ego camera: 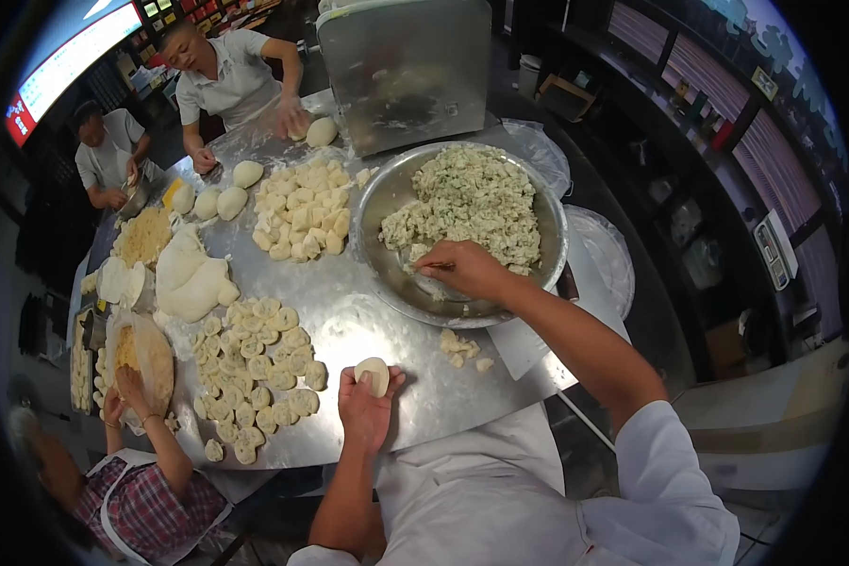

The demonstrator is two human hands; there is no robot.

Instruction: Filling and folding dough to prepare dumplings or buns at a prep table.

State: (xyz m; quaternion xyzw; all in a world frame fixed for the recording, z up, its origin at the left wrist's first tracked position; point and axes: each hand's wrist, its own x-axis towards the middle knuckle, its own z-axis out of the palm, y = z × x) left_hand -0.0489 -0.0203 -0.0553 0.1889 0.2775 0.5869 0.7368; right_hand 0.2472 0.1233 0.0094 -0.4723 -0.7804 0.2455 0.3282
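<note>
A flattened round of dough [373, 376] rests in my left hand [365, 410], the thumb lying across it, above the front edge of the steel table. My right hand [471, 269] is inside a wide metal basin [384, 281], gripping a thin utensil [437, 266] whose working end meets the filling. Pale filling flecked with green [477, 201] heaps against the far side of the basin. To the left of my left hand sit many filled, pinched dough pieces [255, 368]. Beyond them lies a pile of cut dough lumps [303, 209].
Small dough scraps [458, 346] lie below the basin. Smooth dough balls [232, 203] and a large dough mass [192, 276] occupy the far left. A metal box [407, 78] stands behind the basin. Several co-workers surround the table; one person's hands [129, 389] reach into a lined basket [157, 357].
</note>
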